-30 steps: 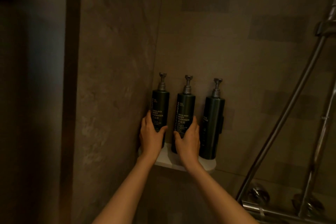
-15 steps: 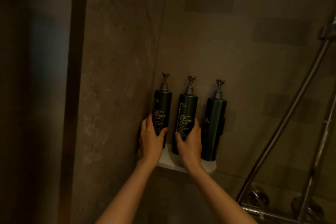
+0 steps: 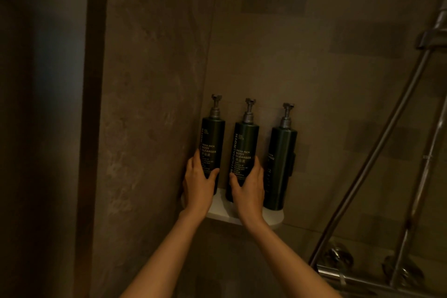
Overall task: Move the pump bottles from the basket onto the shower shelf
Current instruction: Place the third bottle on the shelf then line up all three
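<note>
Three dark green pump bottles stand upright in a row on a small white corner shelf (image 3: 273,219) in the shower. My left hand (image 3: 197,185) wraps the lower part of the left bottle (image 3: 213,139), which sits against the side wall. The middle bottle (image 3: 244,145) is gripped low down by my right hand (image 3: 249,187). Untouched at the shelf's right end is the right bottle (image 3: 281,159). No basket is in view.
A stone-look side wall (image 3: 150,116) stands left of the shelf and a tiled wall behind it. Chrome shower pipes (image 3: 377,152) slant up at the right, with valve fittings (image 3: 338,256) low down. A dark vertical frame (image 3: 93,128) runs along the left.
Both hands stay wrapped on the left and middle bottles. The bottles appear to sit slightly more upright and farther apart; the view has shifted a little.
</note>
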Demonstrator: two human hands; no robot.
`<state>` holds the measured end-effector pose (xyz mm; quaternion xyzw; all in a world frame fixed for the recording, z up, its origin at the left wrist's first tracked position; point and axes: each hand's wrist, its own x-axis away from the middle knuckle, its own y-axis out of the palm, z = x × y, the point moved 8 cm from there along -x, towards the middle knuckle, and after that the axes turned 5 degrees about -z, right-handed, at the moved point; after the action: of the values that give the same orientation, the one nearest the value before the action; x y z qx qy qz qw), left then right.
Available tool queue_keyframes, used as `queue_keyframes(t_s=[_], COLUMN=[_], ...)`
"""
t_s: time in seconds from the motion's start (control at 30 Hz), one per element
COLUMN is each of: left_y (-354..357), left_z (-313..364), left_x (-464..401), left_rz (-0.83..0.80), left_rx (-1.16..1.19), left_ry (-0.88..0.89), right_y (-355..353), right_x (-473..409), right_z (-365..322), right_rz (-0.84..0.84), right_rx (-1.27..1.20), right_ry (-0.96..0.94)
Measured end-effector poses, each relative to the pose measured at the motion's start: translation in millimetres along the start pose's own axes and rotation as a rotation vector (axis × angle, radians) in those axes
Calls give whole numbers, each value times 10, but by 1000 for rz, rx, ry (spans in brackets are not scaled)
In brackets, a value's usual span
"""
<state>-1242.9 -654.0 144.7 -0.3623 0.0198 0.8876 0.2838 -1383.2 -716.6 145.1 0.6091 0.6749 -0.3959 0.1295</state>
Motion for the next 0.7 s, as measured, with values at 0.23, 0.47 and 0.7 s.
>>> queue_keyframes(t_s=[0.23, 0.47, 0.7], left_y=[20, 6, -134], left_z=[-41, -17, 362], left_x=[-10, 18, 157], left_rz=[-10, -14, 121], left_rx=[11, -4, -164], left_ry=[-11, 3, 223], right_y=[16, 10, -336], right_x=[-8, -2, 122], right_z=[20, 34, -218], right_rz=[8, 15, 229], right_rx=[-23, -39, 24], right_ry=[-15, -34, -231])
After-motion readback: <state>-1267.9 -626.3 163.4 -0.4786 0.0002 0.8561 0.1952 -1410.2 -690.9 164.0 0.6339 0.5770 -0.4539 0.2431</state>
